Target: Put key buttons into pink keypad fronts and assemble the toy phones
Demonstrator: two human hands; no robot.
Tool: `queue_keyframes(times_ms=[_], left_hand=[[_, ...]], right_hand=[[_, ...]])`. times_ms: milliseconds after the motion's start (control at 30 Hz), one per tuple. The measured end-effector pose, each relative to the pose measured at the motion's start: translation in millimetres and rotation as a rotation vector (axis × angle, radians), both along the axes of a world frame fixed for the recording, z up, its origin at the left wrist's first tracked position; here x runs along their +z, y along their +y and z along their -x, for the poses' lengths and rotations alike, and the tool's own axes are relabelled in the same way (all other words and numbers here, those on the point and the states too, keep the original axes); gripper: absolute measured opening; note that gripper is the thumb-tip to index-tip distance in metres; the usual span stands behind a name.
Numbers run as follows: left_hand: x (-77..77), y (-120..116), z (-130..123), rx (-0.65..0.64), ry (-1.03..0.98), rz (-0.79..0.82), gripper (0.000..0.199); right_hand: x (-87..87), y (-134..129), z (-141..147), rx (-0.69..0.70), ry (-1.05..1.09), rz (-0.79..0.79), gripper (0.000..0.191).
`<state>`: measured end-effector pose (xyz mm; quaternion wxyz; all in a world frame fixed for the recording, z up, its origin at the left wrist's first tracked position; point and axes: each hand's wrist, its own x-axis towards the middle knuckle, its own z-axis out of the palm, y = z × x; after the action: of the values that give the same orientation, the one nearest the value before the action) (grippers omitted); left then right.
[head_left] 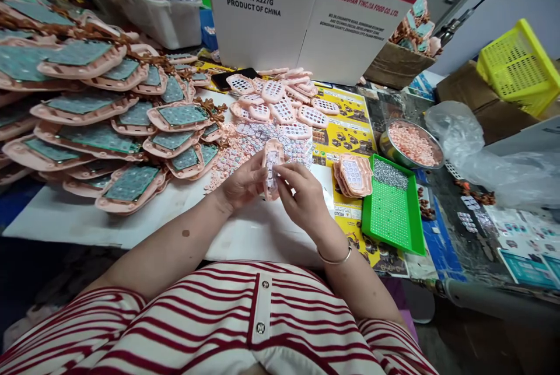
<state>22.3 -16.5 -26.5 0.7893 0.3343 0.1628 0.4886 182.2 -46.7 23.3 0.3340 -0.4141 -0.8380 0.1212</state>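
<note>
Near the middle of the table, my left hand point(247, 181) is closed around the side of a pink plastic shell point(273, 150), holding it tilted up. Pale keys show inside the shell. My right hand point(306, 194) has its thumb and fingers pinched together at the shell's inner face; whatever small piece they may hold is hidden. Just beyond the hands lies a spread of small loose pink and grey keys point(254, 144). Behind them is a heap of pink shells with holes point(280, 108). A stack of shells fitted with keys point(354, 174) stands right of my right hand.
Many pink shells with green circuit boards point(83, 104) are piled at left. A green tray point(394, 217) holds small silvery pieces, beside a metal bowl point(411, 144) of pink keys. A white carton point(297, 19) stands at the back, with a yellow basket point(516, 72) at right.
</note>
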Motion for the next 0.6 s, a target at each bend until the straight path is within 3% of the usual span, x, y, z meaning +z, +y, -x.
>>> queue_keyframes(times_ms=[133, 400, 600], left_hand=[[-1.7, -1.0, 0.7, -0.004, -0.022, 0.045, 0.057], [4.8, -4.7, 1.4, -0.007, -0.119, 0.122, 0.032], [1.8, -4.6, 0.3, 0.022, -0.089, 0.157, 0.034]], right_hand=[[-2.7, -0.7, -2.1, 0.025, -0.129, -0.127, 0.034], [-2.5, -3.7, -7.9, 0.012, -0.381, -0.155, 0.053], [-7.9, -6.6, -4.3, 0.001, -0.498, -0.137, 0.066]])
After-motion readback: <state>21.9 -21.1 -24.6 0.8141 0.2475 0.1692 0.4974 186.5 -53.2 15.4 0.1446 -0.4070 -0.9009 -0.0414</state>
